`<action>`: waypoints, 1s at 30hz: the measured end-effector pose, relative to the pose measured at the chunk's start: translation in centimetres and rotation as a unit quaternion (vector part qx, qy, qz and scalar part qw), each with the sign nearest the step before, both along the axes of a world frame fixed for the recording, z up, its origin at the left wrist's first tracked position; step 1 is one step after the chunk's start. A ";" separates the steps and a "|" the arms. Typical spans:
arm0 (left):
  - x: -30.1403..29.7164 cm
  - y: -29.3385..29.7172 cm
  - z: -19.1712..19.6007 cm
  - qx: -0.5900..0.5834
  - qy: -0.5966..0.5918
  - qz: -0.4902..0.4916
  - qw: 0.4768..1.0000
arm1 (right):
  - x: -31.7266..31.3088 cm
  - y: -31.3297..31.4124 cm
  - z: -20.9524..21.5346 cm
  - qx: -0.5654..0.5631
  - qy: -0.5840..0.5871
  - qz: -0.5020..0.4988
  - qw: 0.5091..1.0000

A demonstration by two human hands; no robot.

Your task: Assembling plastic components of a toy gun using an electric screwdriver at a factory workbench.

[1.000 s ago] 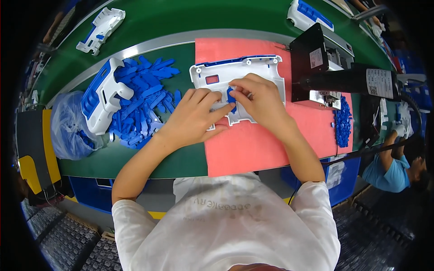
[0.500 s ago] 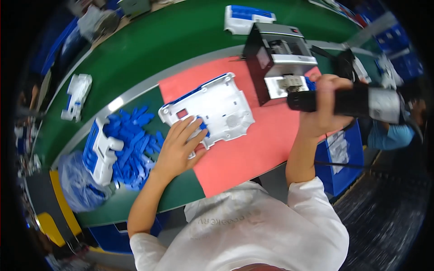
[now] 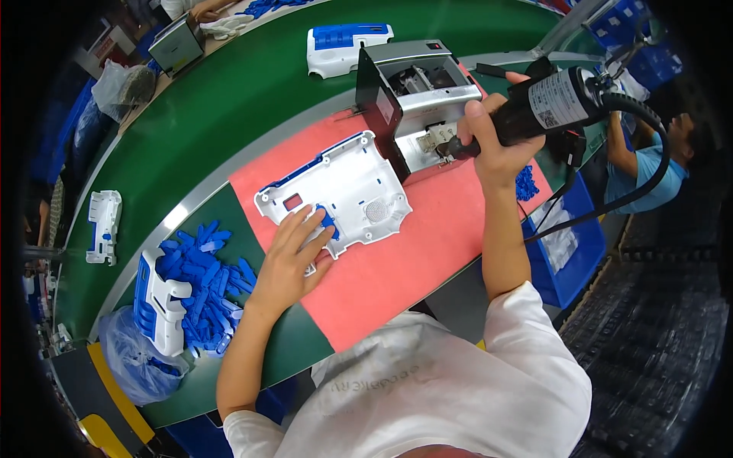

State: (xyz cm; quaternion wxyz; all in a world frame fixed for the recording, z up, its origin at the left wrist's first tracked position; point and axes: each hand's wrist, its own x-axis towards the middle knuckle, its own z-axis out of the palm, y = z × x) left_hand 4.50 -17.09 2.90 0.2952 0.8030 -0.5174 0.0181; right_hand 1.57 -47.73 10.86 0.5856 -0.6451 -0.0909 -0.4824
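A white plastic housing shell (image 3: 347, 187) lies with its hollow side up on the pink mat (image 3: 427, 244). My left hand (image 3: 286, 263) rests over its near left edge, fingers stretched out, touching a small blue plastic part (image 3: 328, 223) inside it. My right hand (image 3: 500, 145) is wrapped round a black electric screwdriver (image 3: 561, 103), its thumb extended. The screwdriver's tip points down-left into the front opening of a black and silver screw feeder (image 3: 439, 99); whether it holds a screw is too small to see.
Blue plastic strips (image 3: 202, 282) are heaped at left beside a white-and-blue shell (image 3: 164, 309) and a plastic bag (image 3: 137, 359). More shells (image 3: 103, 225) lie on the green conveyor (image 3: 237, 99). A blue bin (image 3: 576, 267), hanging cable (image 3: 660, 160) and co-worker (image 3: 660, 168) are at right.
My right hand has brought the screwdriver leftward and tilted it, so its tip now reaches the feeder's front. The left hand stays on the shell. The whole view has shifted.
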 end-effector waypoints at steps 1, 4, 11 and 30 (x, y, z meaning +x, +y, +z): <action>0.1 0.2 -0.2 0.000 0.000 0.002 1.000 | -0.1 0.2 -0.1 0.000 0.021 -0.003 1.000; 0.2 0.5 -0.8 -0.010 0.003 0.002 1.000 | -1.2 1.3 -0.3 0.028 0.044 -0.006 0.999; 0.1 0.4 -0.8 -0.049 -0.003 -0.014 0.999 | 0.7 10.0 1.0 -0.104 0.024 0.068 0.992; -0.5 0.1 -1.0 -0.081 0.015 0.014 0.996 | 3.6 14.7 -2.4 -0.034 0.058 0.133 0.989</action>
